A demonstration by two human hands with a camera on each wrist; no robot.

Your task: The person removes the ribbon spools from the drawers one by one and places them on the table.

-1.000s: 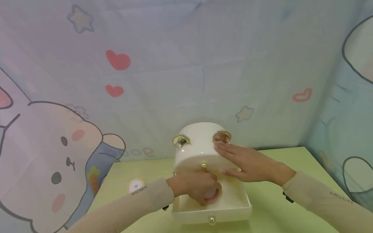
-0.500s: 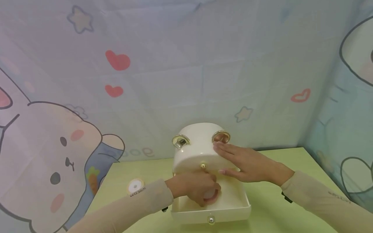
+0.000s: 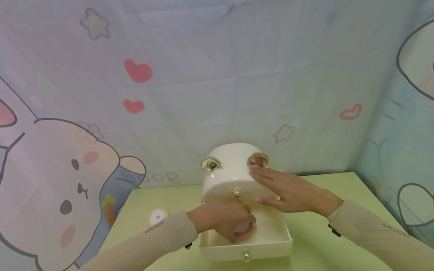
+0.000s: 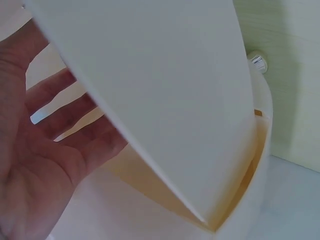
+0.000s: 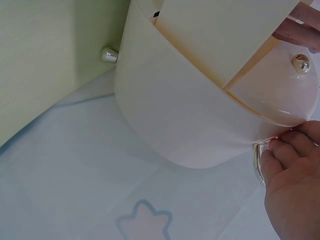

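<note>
In the head view, my left hand (image 3: 227, 220) reaches into the pulled-out lower drawer (image 3: 247, 252) of a small cream cabinet (image 3: 234, 171). Its fingers curl round a small round thing with a pink rim and whitish face (image 3: 242, 227), partly covered by the hand. In the left wrist view the fingertips disappear behind the drawer's side wall (image 4: 160, 100). My right hand (image 3: 286, 188) rests on the cabinet's right side with straight fingers, close to a gold-rimmed round ear (image 3: 257, 159). The right wrist view shows its fingertips at that gold rim (image 5: 258, 160).
The cabinet stands on a light green table (image 3: 183, 195) near a printed cloth backdrop (image 3: 217, 94). A flat white disc with a yellowish rim (image 3: 158, 216) lies to the left, beside my left sleeve. Gold knobs mark the upper front (image 3: 237, 192) and the drawer front.
My left hand has shifted slightly left and down inside the drawer, still round the pink-rimmed thing. My right hand stays in place on the cabinet.
</note>
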